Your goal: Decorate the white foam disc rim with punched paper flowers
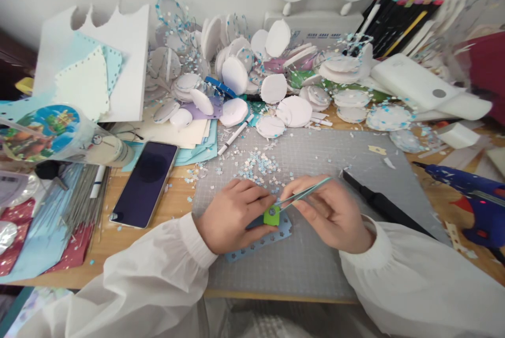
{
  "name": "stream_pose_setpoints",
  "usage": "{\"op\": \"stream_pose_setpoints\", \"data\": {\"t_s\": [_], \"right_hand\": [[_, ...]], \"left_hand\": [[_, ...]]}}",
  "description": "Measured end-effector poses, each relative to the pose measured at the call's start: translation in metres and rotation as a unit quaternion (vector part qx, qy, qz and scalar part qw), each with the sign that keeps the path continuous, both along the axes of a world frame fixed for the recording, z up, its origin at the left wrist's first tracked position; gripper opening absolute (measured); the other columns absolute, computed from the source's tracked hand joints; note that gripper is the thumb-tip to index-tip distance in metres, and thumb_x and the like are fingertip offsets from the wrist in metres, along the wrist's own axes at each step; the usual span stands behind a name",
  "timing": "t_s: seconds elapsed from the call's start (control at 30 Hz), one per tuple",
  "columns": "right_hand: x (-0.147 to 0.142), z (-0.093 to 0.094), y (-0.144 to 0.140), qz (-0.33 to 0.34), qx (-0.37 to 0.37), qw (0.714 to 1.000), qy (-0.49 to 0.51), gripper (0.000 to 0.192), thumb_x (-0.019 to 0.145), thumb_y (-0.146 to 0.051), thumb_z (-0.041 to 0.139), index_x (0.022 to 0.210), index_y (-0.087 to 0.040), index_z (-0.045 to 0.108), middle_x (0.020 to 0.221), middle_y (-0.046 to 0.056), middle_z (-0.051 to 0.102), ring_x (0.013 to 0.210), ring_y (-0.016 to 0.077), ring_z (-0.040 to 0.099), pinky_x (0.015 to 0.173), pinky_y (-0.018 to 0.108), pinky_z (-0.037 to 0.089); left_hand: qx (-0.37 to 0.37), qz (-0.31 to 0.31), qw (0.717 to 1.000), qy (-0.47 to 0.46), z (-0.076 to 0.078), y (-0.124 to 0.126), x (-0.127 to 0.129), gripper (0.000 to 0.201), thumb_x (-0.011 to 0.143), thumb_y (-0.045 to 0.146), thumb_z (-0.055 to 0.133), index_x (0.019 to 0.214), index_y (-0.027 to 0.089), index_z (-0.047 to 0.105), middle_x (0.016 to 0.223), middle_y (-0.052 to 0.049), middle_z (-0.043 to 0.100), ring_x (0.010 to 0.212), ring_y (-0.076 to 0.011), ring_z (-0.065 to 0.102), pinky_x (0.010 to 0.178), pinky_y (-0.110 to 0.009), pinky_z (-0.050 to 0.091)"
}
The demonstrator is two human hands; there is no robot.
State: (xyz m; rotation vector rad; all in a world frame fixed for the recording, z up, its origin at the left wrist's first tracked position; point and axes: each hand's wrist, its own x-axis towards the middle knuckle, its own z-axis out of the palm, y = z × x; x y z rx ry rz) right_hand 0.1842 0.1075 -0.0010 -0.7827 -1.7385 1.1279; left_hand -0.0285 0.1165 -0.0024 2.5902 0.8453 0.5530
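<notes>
My left hand is closed around a small bright green paper punch, thumb and fingers on its sides. A strip of blue paper with punched flower-shaped holes lies under the punch and my left hand. In my right hand, a pair of light teal tweezers is pinched, its tips at the top of the punch. Whether the tips grip anything is too small to tell. Just beyond both hands, tiny blue and white paper flowers are scattered over the grey cutting mat.
A phone lies to the left, near a bundle of thin wires. A black pen-like tool and a blue glue gun are on the right. Many white paper discs crowd the back, before a white two-headed lamp.
</notes>
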Motion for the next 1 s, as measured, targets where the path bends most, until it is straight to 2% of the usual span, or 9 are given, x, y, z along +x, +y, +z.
{"op": "stream_pose_setpoints", "data": {"t_s": [0.33, 0.67, 0.87, 1.0], "right_hand": [[0.0, -0.004, -0.001, 0.015, -0.053, 0.998, 0.014, 0.02, 0.09, -0.01, 0.048, 0.105, -0.022, 0.053, 0.095, 0.004, 0.061, 0.087, 0.0144, 0.062, 0.077, 0.028, 0.053], [-0.007, -0.004, -0.003, -0.048, -0.067, 0.997, 0.011, 0.014, 0.091, -0.014, 0.05, 0.099, -0.023, 0.056, 0.088, 0.002, 0.06, 0.079, 0.0133, 0.063, 0.072, 0.026, 0.054], [-0.013, -0.001, -0.002, -0.087, -0.124, 0.988, 0.028, 0.003, 0.091, -0.021, 0.053, 0.09, -0.021, 0.055, 0.074, -0.001, 0.058, 0.064, 0.0111, 0.062, 0.06, 0.024, 0.052], [-0.014, -0.001, 0.001, -0.092, -0.167, 0.981, 0.034, 0.008, 0.089, -0.028, 0.056, 0.086, -0.02, 0.055, 0.074, 0.0, 0.059, 0.061, 0.0111, 0.061, 0.058, 0.025, 0.052]], "left_hand": [[0.002, -0.001, 1.0, 0.007, 0.001, 0.0, 0.0, 0.04, 0.088, 0.044, 0.055, 0.113, 0.013, 0.06, 0.104, -0.011, 0.067, 0.094, -0.0235, 0.059, 0.083, -0.038, 0.047], [0.015, -0.003, 1.0, 0.009, 0.001, -0.001, 0.001, 0.041, 0.088, 0.044, 0.055, 0.114, 0.013, 0.059, 0.105, -0.011, 0.067, 0.093, -0.0239, 0.059, 0.081, -0.037, 0.047], [0.025, -0.003, 1.0, 0.008, 0.001, 0.0, 0.001, 0.04, 0.087, 0.043, 0.056, 0.112, 0.012, 0.06, 0.104, -0.01, 0.067, 0.092, -0.0235, 0.059, 0.08, -0.037, 0.047], [0.015, -0.004, 1.0, 0.016, 0.002, 0.0, 0.002, 0.038, 0.088, 0.043, 0.055, 0.112, 0.014, 0.061, 0.105, -0.01, 0.067, 0.092, -0.0232, 0.059, 0.08, -0.037, 0.047]]}}
